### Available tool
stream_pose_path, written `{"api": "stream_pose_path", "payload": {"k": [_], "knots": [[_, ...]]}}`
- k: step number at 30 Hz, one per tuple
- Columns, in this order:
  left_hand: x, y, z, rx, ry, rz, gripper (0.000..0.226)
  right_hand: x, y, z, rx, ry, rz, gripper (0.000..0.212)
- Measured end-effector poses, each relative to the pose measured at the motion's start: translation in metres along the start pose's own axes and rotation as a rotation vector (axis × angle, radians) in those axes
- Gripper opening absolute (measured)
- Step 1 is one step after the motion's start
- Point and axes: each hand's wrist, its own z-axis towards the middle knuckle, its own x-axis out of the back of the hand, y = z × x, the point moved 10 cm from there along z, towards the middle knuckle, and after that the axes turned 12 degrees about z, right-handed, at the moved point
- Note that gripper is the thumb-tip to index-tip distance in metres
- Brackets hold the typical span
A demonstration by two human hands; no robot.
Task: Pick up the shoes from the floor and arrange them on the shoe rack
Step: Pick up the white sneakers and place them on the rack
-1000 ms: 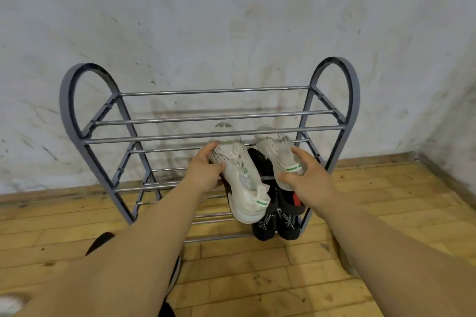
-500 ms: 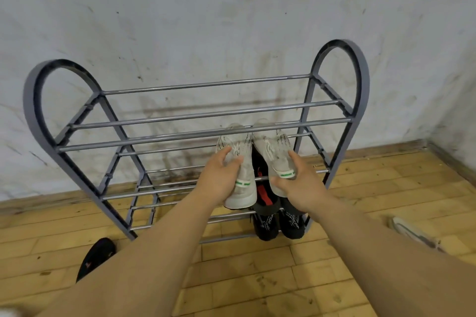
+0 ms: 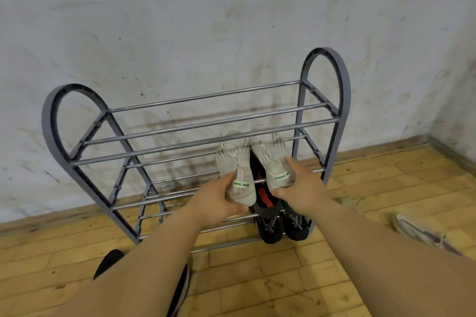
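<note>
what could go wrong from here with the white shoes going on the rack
1. The shoe rack has tiers made of thin bars with gaps. Once the left hand and right hand release, the left white shoe or the right white shoe might tip forward or slip between bars onto the black shoes below.
2. The two white shoes sit tight together, so nudging one could shift the other.

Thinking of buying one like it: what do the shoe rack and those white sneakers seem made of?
Shoe rack: shiny rails look like bare metal tube; matte grey end frames look moulded, probably plastic. White sneakers: knitted fabric uppers, judging by the visible weave and laces.
</note>
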Motion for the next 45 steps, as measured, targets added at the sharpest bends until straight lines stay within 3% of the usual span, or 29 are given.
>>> {"api": "stream_pose_path", "payload": {"k": [3, 7, 14, 17, 20, 24, 29, 45], "knots": [[0.001, -0.002, 0.007, 0.026, 0.044, -0.062, 0.078, 0.008, 0.002, 0.0, -0.008, 0.035, 0.025, 0.089], [0.002, 0.005, 0.018, 0.041, 0.126, -0.142, 0.095, 0.029, 0.006, 0.006, -0.012, 0.143, 0.051, 0.086], [-0.016, 0.026, 0.044, 0.044, 0.207, -0.279, 0.09, 0.057, 0.018, 0.011, -0.028, 0.229, 0.137, 0.077], [-0.022, 0.038, 0.051, 0.042, 0.249, -0.217, 0.088, 0.059, 0.018, 0.013, 0.004, 0.231, 0.131, 0.062], [-0.026, 0.041, 0.059, 0.059, 0.289, -0.122, 0.104, 0.059, 0.017, 0.016, 0.013, 0.222, 0.054, 0.065], [-0.032, 0.042, 0.069, 0.052, 0.284, -0.133, 0.104, 0.06, 0.013, 0.02, 0.031, 0.228, -0.129, 0.061], [-0.035, 0.049, 0.073, 0.017, 0.295, -0.127, 0.085, 0.063, 0.014, 0.018, 0.06, 0.271, -0.06, 0.062], [-0.038, 0.052, 0.073, -0.01, 0.372, -0.1, 0.083, 0.06, 0.012, 0.017, 0.099, 0.367, -0.068, 0.043]]}}
